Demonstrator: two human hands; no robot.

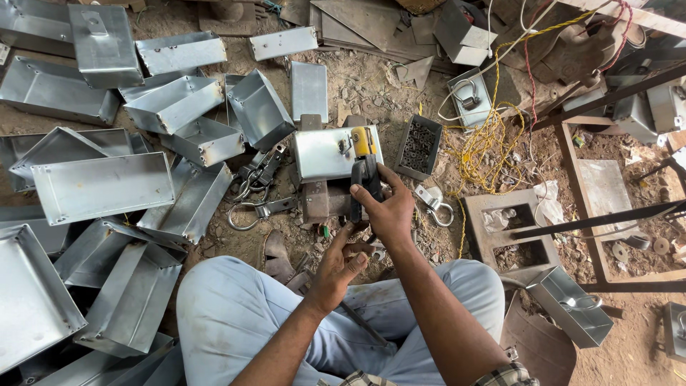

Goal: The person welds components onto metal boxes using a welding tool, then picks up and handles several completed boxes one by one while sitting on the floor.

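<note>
Rivet tool (365,175) with black handles and a yellow head stood upright in my right hand (389,211), my fingers clamped around both handles, its head pressed against the front of one shiny metal box (330,152). That box sat on a dark steel block (316,200), straight ahead of my knees. I counted one tool, one box under work, and one block beneath it.

My left hand (341,266) was lower, nearer my lap than the box, fingers curled together on some small piece; I could not tell what it was.

Left of the box lay a heap of open metal trays (103,187), more than a dozen, tipped and overlapping, too jumbled for an exact count. Just left of the box, between it and the heap, were several ringed latches (251,207), about three. Another ringed latch (436,204) lay just right of the box, close beside my right hand. A small tray of dark fasteners (418,146) stood just right of the box, and beyond it a tangle of yellow cord (489,143) sprawled on the dirt. Further right stood a concrete block (504,225) with two hollows. My hand and the tool's handles hid the lower front of the box from me.
</note>
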